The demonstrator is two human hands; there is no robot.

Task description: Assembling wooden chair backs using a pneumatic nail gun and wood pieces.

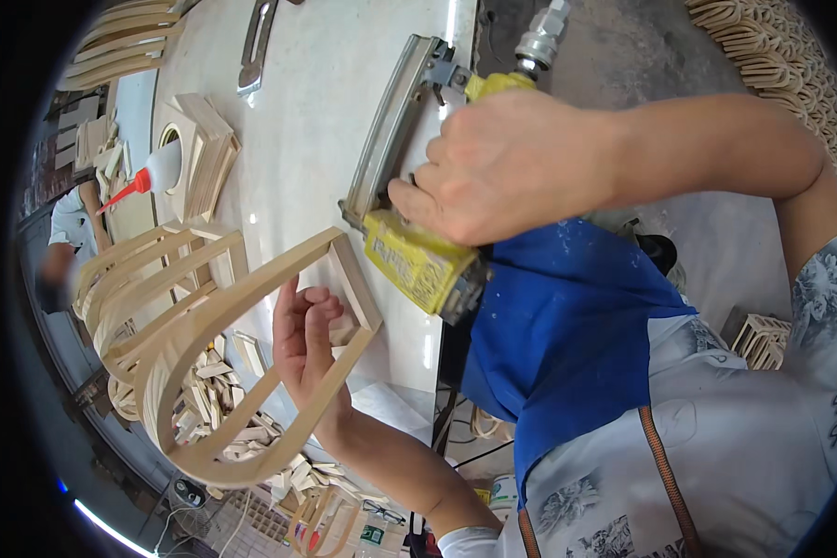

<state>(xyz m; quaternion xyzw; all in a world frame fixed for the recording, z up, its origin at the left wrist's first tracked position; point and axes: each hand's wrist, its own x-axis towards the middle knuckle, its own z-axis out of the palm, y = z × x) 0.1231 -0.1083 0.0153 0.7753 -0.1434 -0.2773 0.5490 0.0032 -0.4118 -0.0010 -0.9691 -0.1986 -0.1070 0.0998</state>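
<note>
A yellow air nail gun (418,265) with a long metal magazine is gripped in my right hand (511,163), above the table. Its silver air coupling sticks out past the hand. My left hand (307,325) reaches through a pale wooden frame (335,377), which is rounded at one end and has a short crosspiece at the other. The index finger is stretched to the frame's far bar, its tip partly hidden there; the other fingers curl loosely and the thumb stands apart. Nothing shows between them. The gun's lower end is near the frame's crosspiece, apart from it.
Similar curved frames (126,288) stand behind mine. A glue bottle with a red nozzle (158,169) lies by stacked wooden plates (205,153). Loose wood offcuts (228,400) are heaped below. Bent wooden pieces (777,65) pile at upper right. Another person (73,223) is at far left.
</note>
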